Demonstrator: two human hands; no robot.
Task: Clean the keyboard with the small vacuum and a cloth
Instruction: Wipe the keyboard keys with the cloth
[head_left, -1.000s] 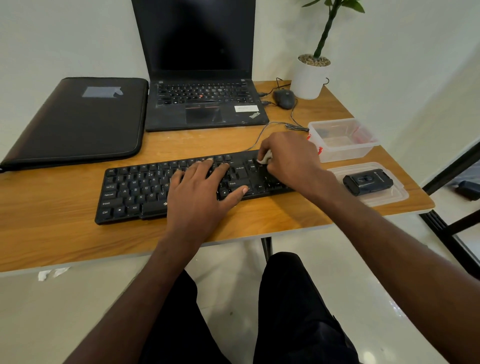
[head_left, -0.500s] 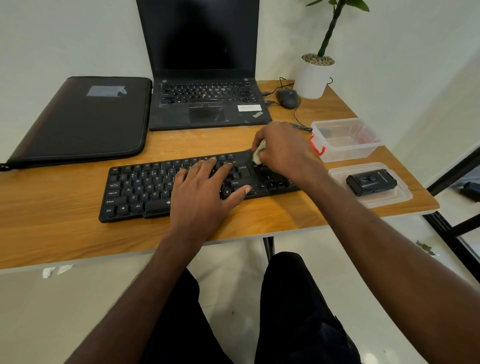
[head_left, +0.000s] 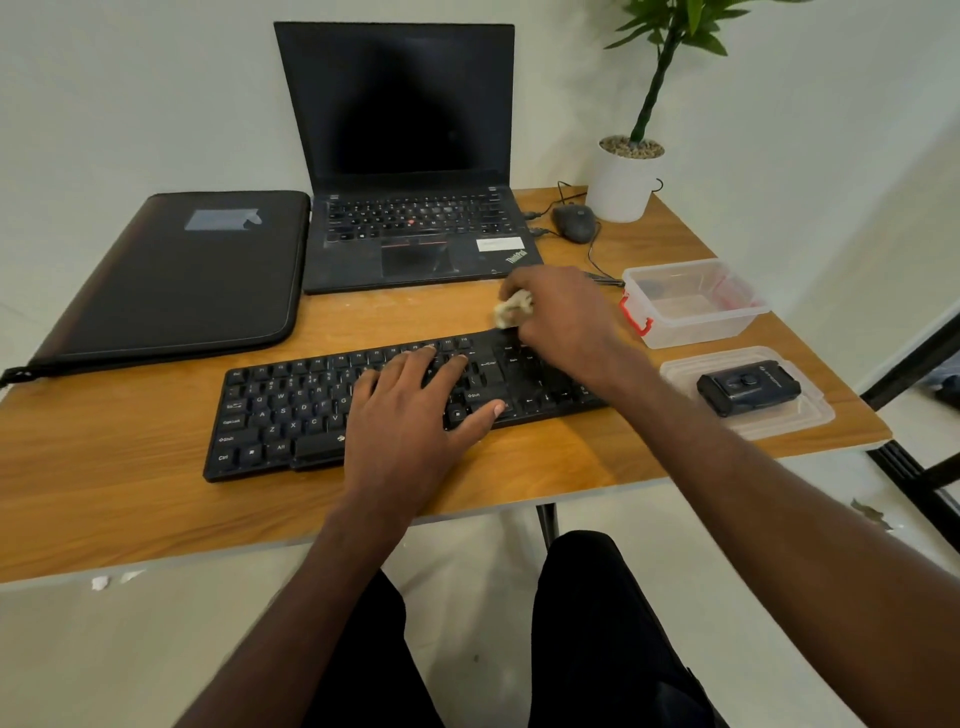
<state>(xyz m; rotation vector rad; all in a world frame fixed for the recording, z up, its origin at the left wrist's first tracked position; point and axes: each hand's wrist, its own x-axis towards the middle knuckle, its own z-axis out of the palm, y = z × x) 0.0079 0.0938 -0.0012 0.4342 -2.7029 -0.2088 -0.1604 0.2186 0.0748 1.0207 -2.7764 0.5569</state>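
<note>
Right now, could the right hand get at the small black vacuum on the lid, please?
Probably yes: the vacuum lies uncovered just right of the right hand, but that hand grips the cloth.

One keyboard (head_left: 291, 415), one laptop (head_left: 415, 208), two hands (head_left: 410, 415).

laptop (head_left: 415, 228): open, screen dark, at the table's (head_left: 104, 493) back
sleeve case (head_left: 176, 270): flat, left of laptop
mouse (head_left: 574, 222): beside potted plant (head_left: 626, 176)
clear tub (head_left: 685, 304): right edge, red latch
</note>
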